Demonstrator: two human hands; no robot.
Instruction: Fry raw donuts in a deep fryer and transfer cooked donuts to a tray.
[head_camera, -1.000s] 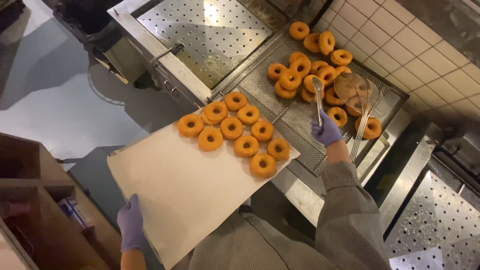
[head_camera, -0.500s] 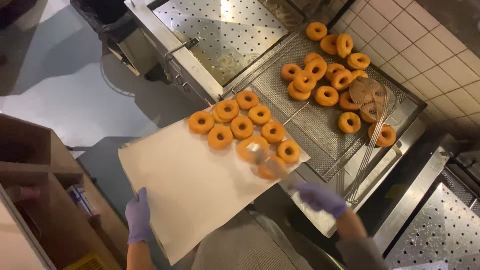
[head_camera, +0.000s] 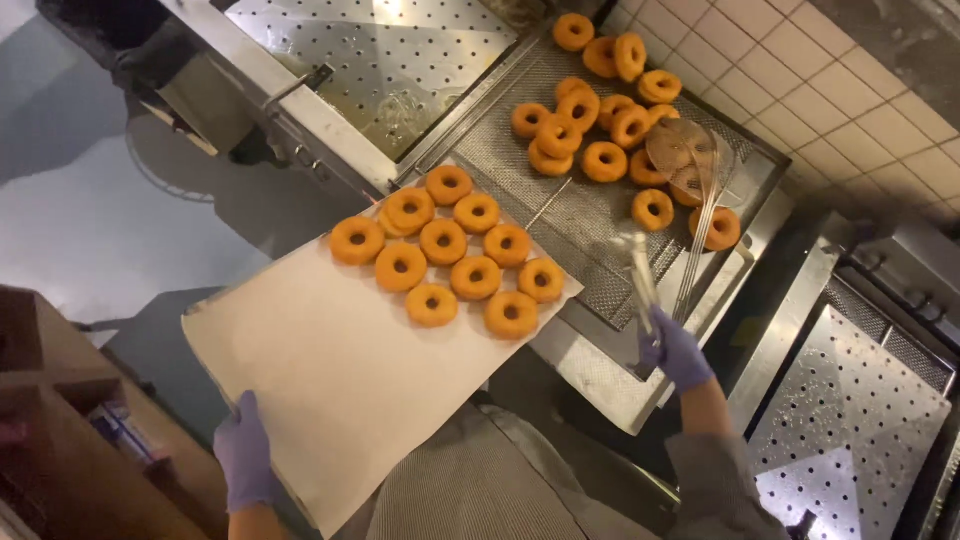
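My right hand (head_camera: 680, 352) grips metal tongs (head_camera: 640, 275) whose long axis points far toward the loose doughnuts (head_camera: 653, 209) on the draining rack (head_camera: 590, 230). My left hand (head_camera: 245, 462) clasps the near edge of the paper-lined tray (head_camera: 330, 380), well off to the left.

No labels, signs or screens in view. Only possible packaging: small colourful items (head_camera: 110, 425) on shelf of brown wooden unit (head_camera: 60, 400), lower left, beside paper-lined tray edge; blue and reddish patches, too dim and blurred to tell kind or shape. Further pinkish blur (head_camera: 12, 432) at far left frame edge, same unit, unclear what it is. Nothing printed visible elsewhere on steel surfaces or tiled wall.
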